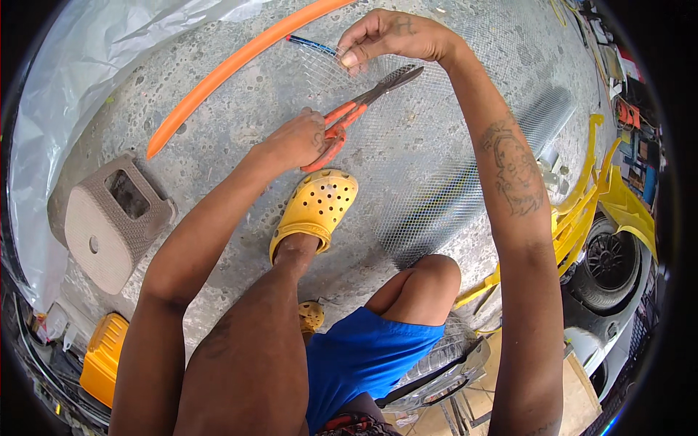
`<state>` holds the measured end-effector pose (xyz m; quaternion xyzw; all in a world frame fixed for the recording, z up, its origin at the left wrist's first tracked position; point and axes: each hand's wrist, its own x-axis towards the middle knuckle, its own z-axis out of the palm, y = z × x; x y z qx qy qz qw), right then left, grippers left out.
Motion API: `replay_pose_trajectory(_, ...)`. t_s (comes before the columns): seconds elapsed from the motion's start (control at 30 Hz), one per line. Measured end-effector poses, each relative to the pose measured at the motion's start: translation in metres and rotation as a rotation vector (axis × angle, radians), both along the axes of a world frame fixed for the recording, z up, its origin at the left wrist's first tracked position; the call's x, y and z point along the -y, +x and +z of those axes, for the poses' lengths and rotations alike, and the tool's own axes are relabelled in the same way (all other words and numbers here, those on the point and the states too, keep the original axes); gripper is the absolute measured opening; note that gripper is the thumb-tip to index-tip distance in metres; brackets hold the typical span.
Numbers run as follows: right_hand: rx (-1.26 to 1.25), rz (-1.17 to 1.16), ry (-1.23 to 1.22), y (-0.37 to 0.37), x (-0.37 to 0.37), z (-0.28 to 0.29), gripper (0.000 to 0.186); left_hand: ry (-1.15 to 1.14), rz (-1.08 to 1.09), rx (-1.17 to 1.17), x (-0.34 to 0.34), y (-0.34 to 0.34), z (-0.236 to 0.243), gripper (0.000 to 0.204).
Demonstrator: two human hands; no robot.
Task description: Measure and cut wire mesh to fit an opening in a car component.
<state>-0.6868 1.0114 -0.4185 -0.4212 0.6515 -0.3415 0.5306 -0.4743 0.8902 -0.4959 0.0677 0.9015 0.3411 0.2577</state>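
My left hand (302, 139) is closed around the orange handles of long shears (390, 81), whose dark blades point up to the right over wire mesh. Above the blades, my right hand (367, 42) pinches the edge of a sheet of silver wire mesh (318, 67), near a slim blue object with a red tip (305, 42). The mesh stretches to the right under my right arm, with a rolled part (431, 208) lying along the concrete floor. My foot in a yellow clog (318, 205) stands beside the mesh, below the shears.
A long orange tube (218, 70) curves along the upper left. A beige plastic stool (109, 247) and plastic sheeting (43, 167) lie left, above a yellow plastic item (105, 360). At right are bent yellow panels (614, 203), a wheel (603, 261) and piled clutter.
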Motion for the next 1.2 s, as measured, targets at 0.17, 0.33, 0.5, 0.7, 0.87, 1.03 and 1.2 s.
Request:
replay_pose_trajectory(0.17, -0.002, 0.009, 0.005, -0.002, -0.001, 0.002, 0.025, 0.009, 0.058, -0.009, -0.002, 0.002, -0.011, 0.028)
replay_pose_trajectory(0.33, -0.002, 0.021, -0.026, -0.008, -0.002, 0.004, 0.025, 0.086, 0.129, -0.024, 0.000, 0.005, -0.024, 0.025)
replay_pose_trajectory(0.5, 0.184, -0.004, 0.045, -0.018, -0.005, 0.012, 0.025, 0.146, 0.144, 0.136, 0.002, 0.001, -0.019, 0.025)
replay_pose_trajectory(0.7, 0.228, -0.015, 0.022, -0.019, -0.007, 0.007, 0.024, -0.011, -0.019, -0.009, -0.007, -0.010, -0.002, 0.028)
replay_pose_trajectory(0.87, 0.182, -0.008, 0.015, -0.017, -0.008, 0.013, 0.024, 0.021, 0.082, 0.021, -0.006, -0.008, -0.010, 0.033)
replay_pose_trajectory(1.03, 0.230, -0.022, 0.004, -0.018, -0.004, 0.015, 0.024, 0.124, 0.091, -0.078, 0.000, -0.003, -0.023, 0.018)
replay_pose_trajectory(1.2, 0.194, -0.015, -0.015, -0.023, -0.012, 0.020, 0.024, 0.200, 0.251, 0.248, -0.007, -0.015, 0.001, 0.017)
